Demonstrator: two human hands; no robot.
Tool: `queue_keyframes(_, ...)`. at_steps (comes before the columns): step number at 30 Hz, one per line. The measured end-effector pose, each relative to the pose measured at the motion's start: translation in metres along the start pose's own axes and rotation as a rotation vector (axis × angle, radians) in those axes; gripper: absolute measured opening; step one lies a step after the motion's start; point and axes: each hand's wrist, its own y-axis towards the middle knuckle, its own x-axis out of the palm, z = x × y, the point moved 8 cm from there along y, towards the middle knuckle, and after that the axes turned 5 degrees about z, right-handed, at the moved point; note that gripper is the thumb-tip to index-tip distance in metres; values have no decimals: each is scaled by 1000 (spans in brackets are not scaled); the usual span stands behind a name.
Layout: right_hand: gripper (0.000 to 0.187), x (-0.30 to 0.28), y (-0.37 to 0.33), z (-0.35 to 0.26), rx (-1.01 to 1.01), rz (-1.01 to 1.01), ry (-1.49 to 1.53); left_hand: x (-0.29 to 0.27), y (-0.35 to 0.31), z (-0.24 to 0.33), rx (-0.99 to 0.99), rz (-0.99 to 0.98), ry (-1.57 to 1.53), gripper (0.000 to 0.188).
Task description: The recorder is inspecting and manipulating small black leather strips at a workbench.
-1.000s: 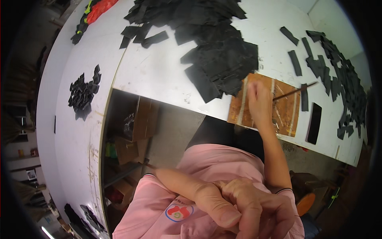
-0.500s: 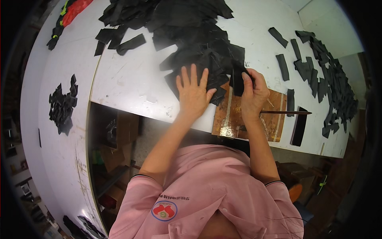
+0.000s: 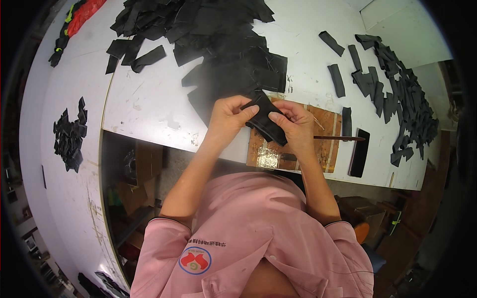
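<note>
Both my hands are closed on a piece of black fabric, which looks folded and hangs tilted over the near end of the pile. My left hand pinches its left edge between thumb and fingers. On its right side, my right hand grips it with the thumb on top. A large pile of flat black fabric pieces spreads away in front of my hands. Under my right hand lies a brown board. A thin dark pointed stick juts out rightward beside my right wrist; whether that hand holds it, I cannot tell.
Right of the board lies a dark, phone-like slab. Folded black strips are heaped at the far right, several lying apart. A small black heap and a red bag are on the left. The white table's near edge borders a gap.
My left hand has lifted off the pile, where it lay spread flat, and now pinches the fabric piece. My right hand has brought that piece nearer, over the board. The view has shifted slightly.
</note>
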Motion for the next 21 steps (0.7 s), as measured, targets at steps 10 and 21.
queue_keyframes(10,9,-10,5,-31,-430,202,-412,-32,-1,-23,-87,275,72,17)
queue_keyframes(21,9,10,3,-43,-486,-54,-477,-9,2,25,-287,-115,-166,17)
